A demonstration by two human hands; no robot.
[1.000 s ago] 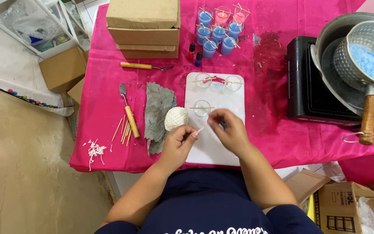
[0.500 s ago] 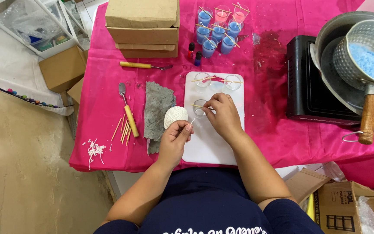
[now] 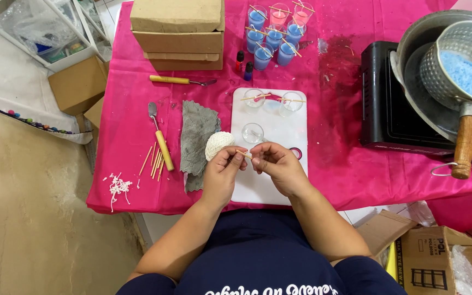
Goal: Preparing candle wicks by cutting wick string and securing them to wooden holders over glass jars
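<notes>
Both hands meet over the near half of the white board (image 3: 271,188), left hand (image 3: 222,169) and right hand (image 3: 277,166) each pinching one thin wooden stick (image 3: 243,154) just near an empty glass cup (image 3: 253,133). Bare board nearer. Any wick on the stick is too small to tell.

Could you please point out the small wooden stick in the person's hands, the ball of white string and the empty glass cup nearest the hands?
Small wooden stick (image 3: 243,153), head view, its middle between the fingertips.
Ball of white string (image 3: 218,143), head view, its top.
Empty glass cup (image 3: 253,133), head view, its base.
</notes>
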